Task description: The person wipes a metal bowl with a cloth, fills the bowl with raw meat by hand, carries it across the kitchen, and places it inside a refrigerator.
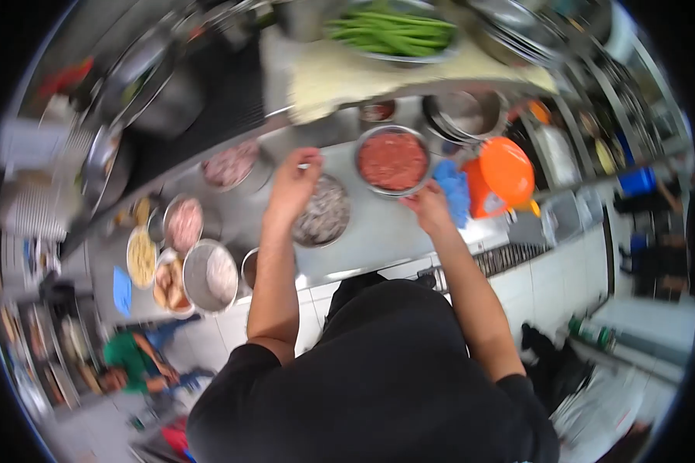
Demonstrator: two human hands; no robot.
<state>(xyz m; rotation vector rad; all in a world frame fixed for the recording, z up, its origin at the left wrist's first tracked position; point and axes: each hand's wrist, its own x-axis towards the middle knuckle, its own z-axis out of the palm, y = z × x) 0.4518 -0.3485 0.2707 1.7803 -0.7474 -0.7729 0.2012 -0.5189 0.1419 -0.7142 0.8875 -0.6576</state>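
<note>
My right hand (429, 207) grips the near rim of a round metal bowl (358, 171) heaped with red minced meat (393, 160). My left hand (295, 182) is above the left edge of a bowl of greyish pieces, perhaps shrimp (326, 212). Its fingers are curled together, with a small whitish spot at them; blur hides what that is. A blue crumpled plastic bag or glove (451, 189) lies right of my right hand, beside an orange container (506, 176).
On the steel counter (371, 231) at left are bowls of pale pink meat (232, 163) and a metal pot (210, 276). Green vegetables (394, 29) sit on the upper shelf. A person in a green top (131, 361) is at lower left.
</note>
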